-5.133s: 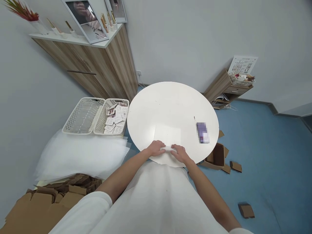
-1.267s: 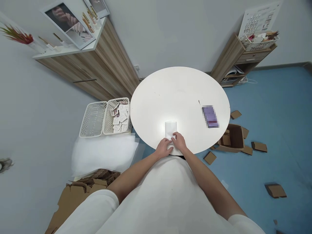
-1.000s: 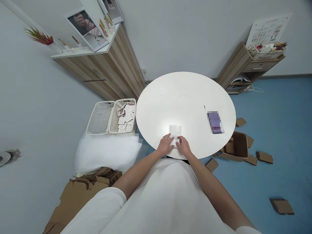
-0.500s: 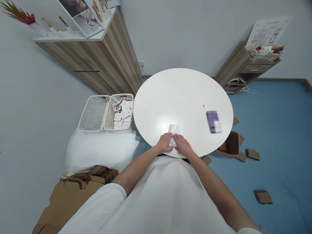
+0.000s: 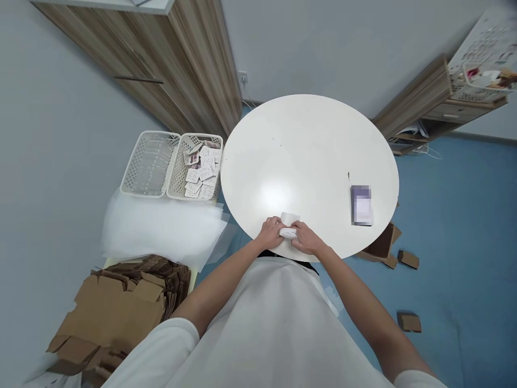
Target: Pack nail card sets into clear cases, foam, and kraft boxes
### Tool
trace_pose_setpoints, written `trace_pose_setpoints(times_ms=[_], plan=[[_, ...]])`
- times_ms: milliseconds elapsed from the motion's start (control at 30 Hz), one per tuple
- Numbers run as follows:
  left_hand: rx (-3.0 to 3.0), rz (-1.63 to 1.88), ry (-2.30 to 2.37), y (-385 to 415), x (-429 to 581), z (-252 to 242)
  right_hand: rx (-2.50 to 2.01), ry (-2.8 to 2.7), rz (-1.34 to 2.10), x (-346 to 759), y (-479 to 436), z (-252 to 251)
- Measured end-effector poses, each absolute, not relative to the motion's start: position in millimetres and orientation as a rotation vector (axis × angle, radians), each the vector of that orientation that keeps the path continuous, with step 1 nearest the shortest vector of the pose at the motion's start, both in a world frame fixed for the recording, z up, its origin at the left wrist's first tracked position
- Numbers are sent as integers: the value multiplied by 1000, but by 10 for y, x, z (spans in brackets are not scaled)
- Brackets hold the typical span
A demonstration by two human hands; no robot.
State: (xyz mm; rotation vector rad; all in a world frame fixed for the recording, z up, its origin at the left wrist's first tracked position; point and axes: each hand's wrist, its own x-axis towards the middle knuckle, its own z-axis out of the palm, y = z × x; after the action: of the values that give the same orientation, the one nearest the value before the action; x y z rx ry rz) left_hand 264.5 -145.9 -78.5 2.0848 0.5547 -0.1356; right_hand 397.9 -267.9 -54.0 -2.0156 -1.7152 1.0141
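Note:
Near the front edge of the white oval table (image 5: 311,145), both hands hold a small white folded sheet (image 5: 288,233). Its near part is bunched into a thick fold, while a flat end lies on the tabletop beyond the fingers. My left hand (image 5: 270,233) is closed on the left end of the fold. From the other side, my right hand (image 5: 306,238) grips the right end, fingers curled and thumb close in. Whether anything is wrapped inside the fold is hidden. A blurred purple and white flat item (image 5: 361,206) rests on the table to the right.
Left of the table stand a white basket (image 5: 172,183) of printed cards and another basket (image 5: 133,161) of clear plastic pieces. Nearer are white sheets (image 5: 161,226) and flattened cardboard (image 5: 117,307). An open carton (image 5: 382,245) and small brown boxes (image 5: 409,321) lie on the floor.
The white sheet, flatter under my hands before, is now gathered into a thick fold between them. My fingers have curled round its ends. The camera view has tipped downward.

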Motion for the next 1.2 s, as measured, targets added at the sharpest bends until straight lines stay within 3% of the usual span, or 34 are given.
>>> trace_pose_setpoints(times_ms=[200, 467, 633, 1200], plan=[[1864, -193, 709, -1371, 2700, -763, -1968, -1573, 1089, 4190, -2521, -677], [2056, -103, 1063, -1480, 2840, -834, -2408, -1328, 677, 4138, -2417, -980], [1968, -50, 1166, -1544, 2923, -802, -2385, -1049, 600, 4109, -2529, -962], [1729, -18, 1362, -1580, 2812, -853, -1908, -522, 1156, 3724, -2902, -885]])
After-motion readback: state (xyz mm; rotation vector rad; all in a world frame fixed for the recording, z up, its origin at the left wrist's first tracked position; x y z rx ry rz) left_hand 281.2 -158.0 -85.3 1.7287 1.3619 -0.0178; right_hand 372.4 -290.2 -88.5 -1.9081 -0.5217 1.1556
